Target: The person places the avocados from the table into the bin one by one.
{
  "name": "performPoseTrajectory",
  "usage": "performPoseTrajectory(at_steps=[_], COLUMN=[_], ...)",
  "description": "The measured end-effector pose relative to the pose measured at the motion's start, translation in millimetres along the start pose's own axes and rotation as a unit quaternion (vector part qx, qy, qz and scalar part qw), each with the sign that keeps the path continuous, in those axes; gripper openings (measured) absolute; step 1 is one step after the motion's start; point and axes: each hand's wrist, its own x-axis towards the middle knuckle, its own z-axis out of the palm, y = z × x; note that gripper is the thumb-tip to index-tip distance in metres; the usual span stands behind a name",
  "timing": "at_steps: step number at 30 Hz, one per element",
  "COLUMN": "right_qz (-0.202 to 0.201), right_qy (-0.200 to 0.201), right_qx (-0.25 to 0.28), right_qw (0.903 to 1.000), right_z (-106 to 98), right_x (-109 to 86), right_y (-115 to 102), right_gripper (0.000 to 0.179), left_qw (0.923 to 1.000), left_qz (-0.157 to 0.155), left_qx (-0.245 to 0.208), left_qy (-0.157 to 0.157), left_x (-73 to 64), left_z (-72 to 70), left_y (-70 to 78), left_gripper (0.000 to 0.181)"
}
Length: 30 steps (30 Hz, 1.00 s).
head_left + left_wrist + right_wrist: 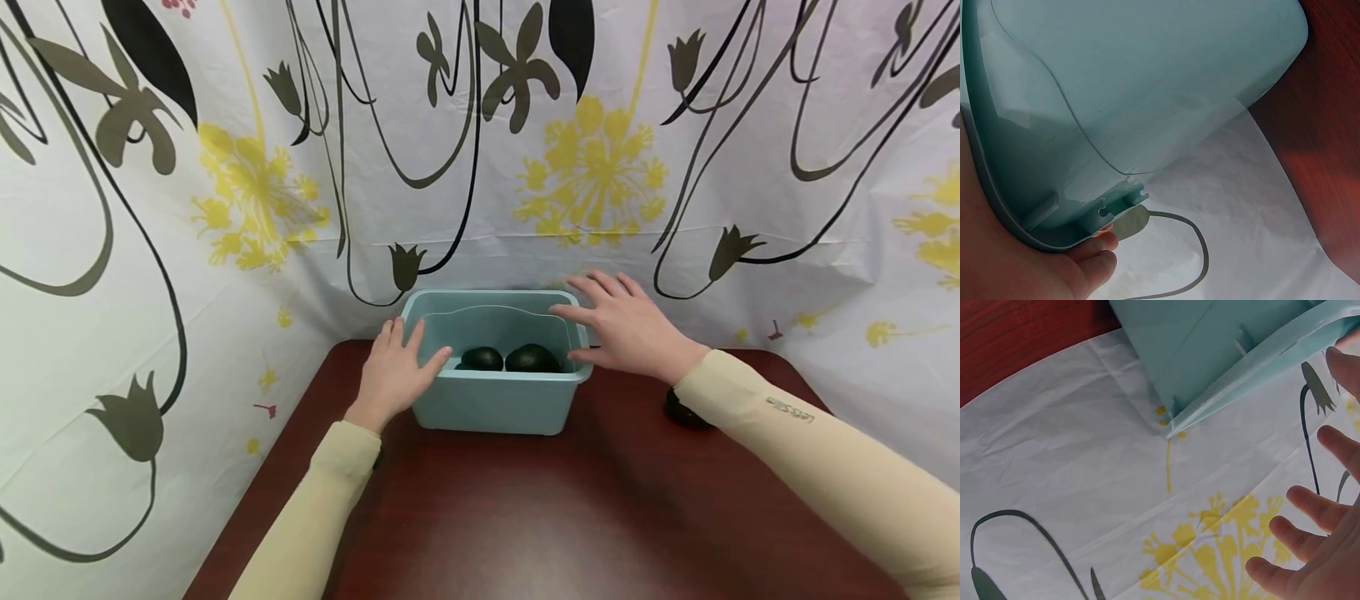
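A light blue plastic bin (495,404) stands at the back of the table in the head view. Two dark, glossy, oval things (532,358) lie inside it, partly hidden by its front wall. My left hand (393,375) is at the bin's left front corner, thumb spread over the rim and fingers along the left side. In the left wrist view, the palm lies right against the rim (1007,219). My right hand (626,325) hovers by the right rim with its fingers spread and nothing in them. Those fingers stand apart in the right wrist view.
The bin stands on a dark red-brown table (480,517). A black object (686,412) sits on the table at the right, partly covered by the right sleeve. A white flower-patterned cloth (495,208) hangs close behind the bin and along the left side.
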Motion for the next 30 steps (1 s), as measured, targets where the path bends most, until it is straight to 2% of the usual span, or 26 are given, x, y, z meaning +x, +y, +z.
performPoseTrajectory(at_steps=[21,30], right_qz=[0.033,0.083], right_qy=[-0.018,-0.046], right_qx=[-0.017,0.004], right_qw=[0.9992,0.9954], right_z=[-3.9,3.8], right_x=[-52.0,-81.6], right_y=[25.2,30.8], right_gripper=[0.077,0.072], left_qw=[1.0000,1.0000], left_qz=[0.002,0.006], left_qx=[-0.001,0.003], left_qy=[0.004,0.005], left_x=[-1.9,0.2], left_z=[-1.5,0.6], left_y=[-1.2,-1.8], left_gripper=[0.097,0.097])
